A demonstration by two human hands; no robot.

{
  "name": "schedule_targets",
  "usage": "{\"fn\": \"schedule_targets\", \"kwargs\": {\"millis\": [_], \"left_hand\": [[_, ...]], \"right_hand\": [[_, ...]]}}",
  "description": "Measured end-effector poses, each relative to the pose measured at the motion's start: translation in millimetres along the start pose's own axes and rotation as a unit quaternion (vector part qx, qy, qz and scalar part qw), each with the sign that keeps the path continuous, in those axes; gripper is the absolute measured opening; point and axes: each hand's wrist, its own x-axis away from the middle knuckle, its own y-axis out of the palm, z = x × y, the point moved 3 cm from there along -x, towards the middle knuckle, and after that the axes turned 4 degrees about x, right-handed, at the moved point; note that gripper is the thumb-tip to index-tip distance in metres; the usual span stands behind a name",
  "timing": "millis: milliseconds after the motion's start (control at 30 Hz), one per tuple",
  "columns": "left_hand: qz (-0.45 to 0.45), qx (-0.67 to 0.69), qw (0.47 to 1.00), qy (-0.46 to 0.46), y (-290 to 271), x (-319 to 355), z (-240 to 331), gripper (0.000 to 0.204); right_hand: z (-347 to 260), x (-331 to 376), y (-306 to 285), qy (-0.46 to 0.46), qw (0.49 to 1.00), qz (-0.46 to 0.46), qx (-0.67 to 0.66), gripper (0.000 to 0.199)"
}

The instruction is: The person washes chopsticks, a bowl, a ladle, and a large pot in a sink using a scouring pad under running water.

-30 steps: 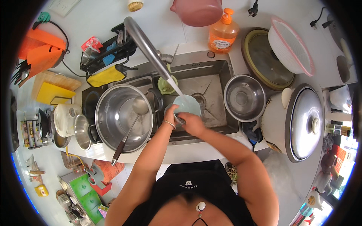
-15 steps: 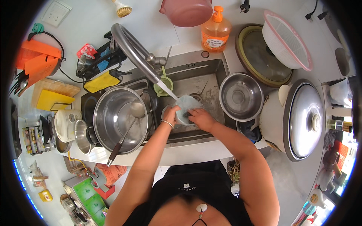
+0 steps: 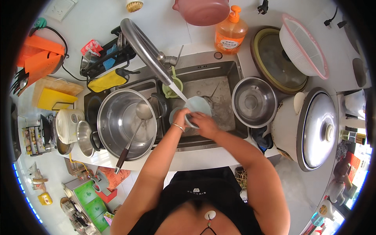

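Under the running tap (image 3: 147,55), a pale bowl (image 3: 199,104) is held tilted over the right basin of the steel sink (image 3: 227,82). A stream of water falls into it. My left hand (image 3: 180,119), with a bangle at the wrist, is closed on the bowl's left side. My right hand (image 3: 204,123) is closed over its near edge, fingers bent across the rim. A dark patch shows beneath those fingers; I cannot make out what it is. Behind the bowl sits a light green strainer (image 3: 173,88). Part of another pale dish shows beside my left hand.
A big steel pot (image 3: 127,125) with a ladle (image 3: 133,135) across it covers the left basin. On the right are a steel bowl (image 3: 254,102), a large lidded pot (image 3: 291,129), a glass lid (image 3: 274,58) and a pink-rimmed colander (image 3: 303,47). An orange soap bottle (image 3: 231,33) stands behind.
The bowl has tipped, its inside turned more toward the far side. My right hand has shifted to its near edge. The whole view has moved slightly.
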Motion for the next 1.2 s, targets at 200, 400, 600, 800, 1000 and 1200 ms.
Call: {"fn": "schedule_targets", "kwargs": {"millis": [200, 400, 600, 800, 1000, 1200], "left_hand": [[0.073, 0.107, 0.989, 0.073, -7, -5, -16, 0.04], [0.047, -0.031, 0.998, -0.001, 23, 26, 20, 0.033], [-0.065, 0.011, 0.997, -0.027, 6, 4, 13, 0.043], [0.064, -0.033, 0.996, 0.044, -2, -13, -14, 0.038], [0.055, -0.009, 0.998, -0.029, 19, 25, 9, 0.042], [-0.044, -0.087, 0.988, -0.122, 11, 24, 23, 0.04]], "right_hand": [[-18, -17, 13, 0.2, 0.972, -0.055, -0.114, 0.029], [30, 6, 1, -0.07, 0.982, -0.055, 0.168, 0.032], [5, 1, -5, -0.045, 0.998, 0.029, 0.034, 0.028], [-15, -12, 7, 0.213, 0.967, -0.021, -0.139, 0.027], [26, 11, 3, 0.012, 0.99, -0.103, 0.091, 0.038], [23, 16, -19, -0.126, 0.974, -0.043, 0.182, 0.036]]}}
